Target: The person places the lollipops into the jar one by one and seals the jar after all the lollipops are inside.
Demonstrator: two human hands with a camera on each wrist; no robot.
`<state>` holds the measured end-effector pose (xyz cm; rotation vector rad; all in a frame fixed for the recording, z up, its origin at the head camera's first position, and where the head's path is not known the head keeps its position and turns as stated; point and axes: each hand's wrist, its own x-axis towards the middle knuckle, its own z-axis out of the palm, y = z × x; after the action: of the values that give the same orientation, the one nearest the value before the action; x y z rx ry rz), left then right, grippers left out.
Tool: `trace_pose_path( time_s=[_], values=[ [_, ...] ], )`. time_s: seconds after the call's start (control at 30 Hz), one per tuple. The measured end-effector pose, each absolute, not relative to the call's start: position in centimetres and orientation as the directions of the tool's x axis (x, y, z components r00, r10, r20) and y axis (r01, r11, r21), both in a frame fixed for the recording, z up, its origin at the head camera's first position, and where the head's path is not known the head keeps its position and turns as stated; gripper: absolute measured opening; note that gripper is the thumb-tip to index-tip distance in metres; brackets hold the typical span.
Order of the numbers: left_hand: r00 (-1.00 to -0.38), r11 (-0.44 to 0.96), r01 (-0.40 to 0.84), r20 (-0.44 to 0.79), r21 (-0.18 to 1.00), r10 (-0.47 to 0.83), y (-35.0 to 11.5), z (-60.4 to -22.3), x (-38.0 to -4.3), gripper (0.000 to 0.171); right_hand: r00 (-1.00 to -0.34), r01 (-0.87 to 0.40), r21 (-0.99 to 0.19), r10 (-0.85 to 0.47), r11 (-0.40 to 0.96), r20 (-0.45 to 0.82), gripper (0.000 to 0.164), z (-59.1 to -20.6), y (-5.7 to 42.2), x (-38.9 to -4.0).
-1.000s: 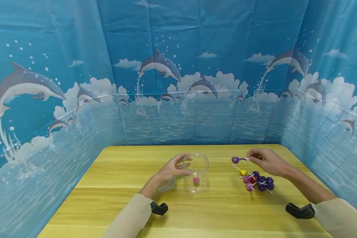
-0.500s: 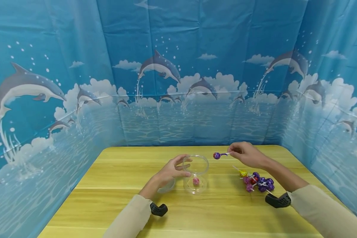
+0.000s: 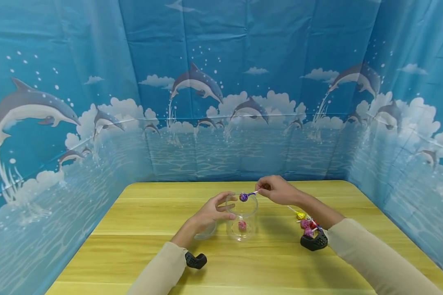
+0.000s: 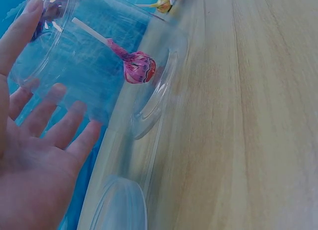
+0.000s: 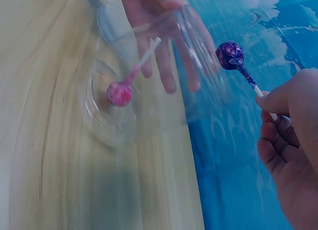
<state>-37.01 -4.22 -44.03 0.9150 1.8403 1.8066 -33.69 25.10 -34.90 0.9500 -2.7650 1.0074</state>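
A clear plastic jar (image 3: 250,217) stands upright on the table, its mouth uncovered. My left hand (image 3: 211,211) holds it from the left, thumb on the near side and fingers spread round the far side. Inside, at the bottom, lies a pink-wrapped lollipop (image 4: 139,68) with its white stick slanting up. My right hand (image 3: 278,191) pinches the white stick of a purple-wrapped lollipop (image 5: 230,55). In the head view that lollipop's candy end appears over the jar's mouth, with the stick pointing right toward my fingers.
A clear round lid (image 3: 206,233) lies on the wooden table (image 3: 133,246) left of the jar, partly behind my left wrist. To the right is a pile of lollipops, including a yellow one (image 3: 300,216) and a pink one (image 3: 304,224); my right forearm hides part of it.
My right hand has carried the purple lollipop leftward from above the pile to the jar's mouth. The left hand and the jar have stayed in place.
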Motion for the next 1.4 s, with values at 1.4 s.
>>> trace_pose_path(
  time_s=[1.4],
  values=[
    [-0.692, -0.047, 0.156, 0.143, 0.987, 0.708, -4.2, -43.6, -36.7, 0.068, -0.682, -0.727, -0.386, -0.662, 0.568, 0.311, 0.017, -35.2, 21.6, -35.2]
  ],
)
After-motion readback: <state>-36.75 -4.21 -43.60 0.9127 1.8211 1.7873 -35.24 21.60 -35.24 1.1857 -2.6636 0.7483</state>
